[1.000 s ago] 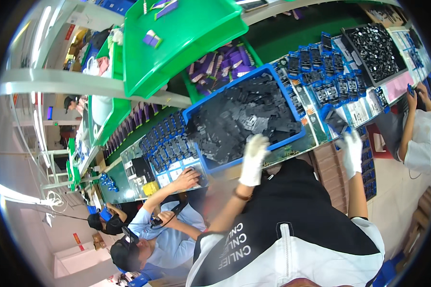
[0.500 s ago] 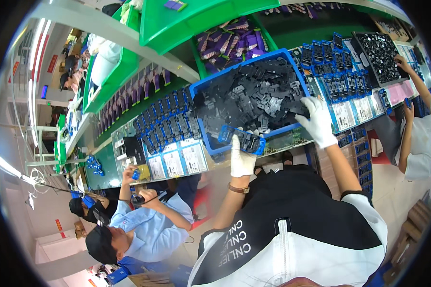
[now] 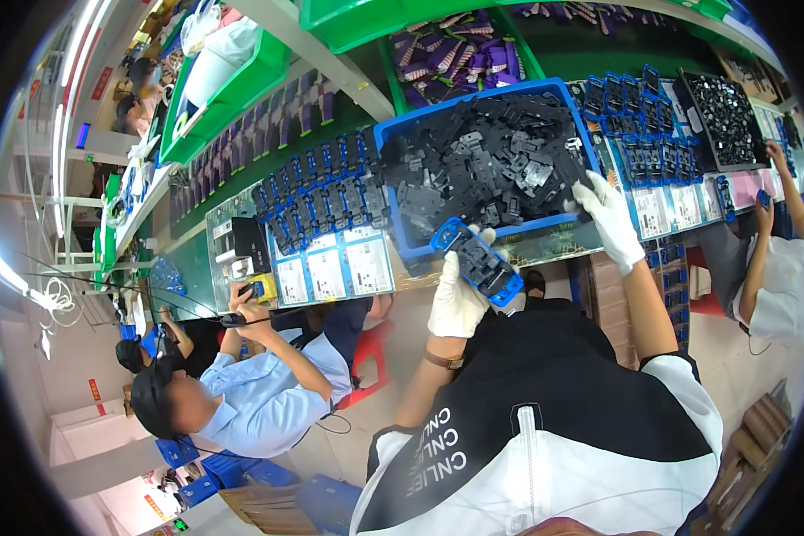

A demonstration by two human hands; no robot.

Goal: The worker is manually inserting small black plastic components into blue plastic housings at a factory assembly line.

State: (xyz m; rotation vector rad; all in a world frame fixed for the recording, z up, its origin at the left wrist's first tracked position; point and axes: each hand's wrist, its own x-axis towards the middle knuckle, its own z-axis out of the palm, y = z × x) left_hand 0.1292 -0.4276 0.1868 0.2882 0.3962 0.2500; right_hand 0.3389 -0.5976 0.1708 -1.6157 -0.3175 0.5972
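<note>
My left hand (image 3: 460, 299), in a white glove, is closed around a long blue-and-black plastic housing (image 3: 479, 259). The housing lies tilted across the palm, its black inner side facing up, just off the near edge of a blue bin (image 3: 473, 241). Loose black plastic parts (image 3: 491, 165) fill that bin in a heap. By the bin's right rim hovers my right hand (image 3: 611, 221), gloved too, with fingers apart and slightly bent. Its fingertips are close to the parts at that edge; I see nothing clearly held in them.
Rows of similar housings (image 3: 322, 201) stand left of the bin, and more housings (image 3: 643, 116) to its right. Behind is a green crate of purple parts (image 3: 456, 54). A black tray (image 3: 724, 116) stands far right. Co-workers sit on both sides; one wears a light blue shirt (image 3: 272, 393).
My left hand has turned the housing to a steeper slant and brought it nearer my body. The right hand stays by the bin's right rim, its fingers less spread. The whole view has shifted slightly.
</note>
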